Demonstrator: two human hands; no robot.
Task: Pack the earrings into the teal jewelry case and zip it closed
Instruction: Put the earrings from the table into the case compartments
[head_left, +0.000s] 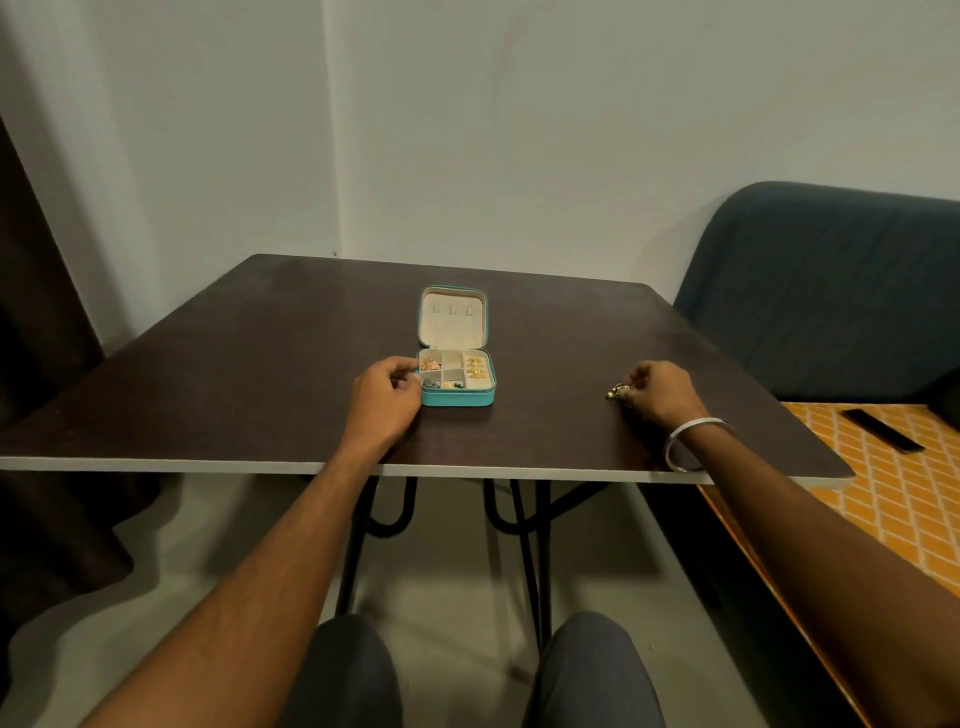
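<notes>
The teal jewelry case (457, 397) lies open in the middle of the dark table (260, 364), its cream lid flat behind it. Gold earrings (474, 365) fill the right compartment, and more gold pieces (430, 363) sit in the back left one. Small dark and green pieces lie in the front left slots. My left hand (387, 392) rests against the case's left side, fingers curled at its edge. My right hand (657, 392) is on the table to the right, fingers pinched on a dark gold earring (616, 391).
A blue cushioned chair (831, 291) stands at the right behind the table. An orange patterned surface (893, 499) with a dark remote (883, 430) lies low at the right. Dark curtain hangs at the left. The table's near edge (467, 472) runs under my forearms.
</notes>
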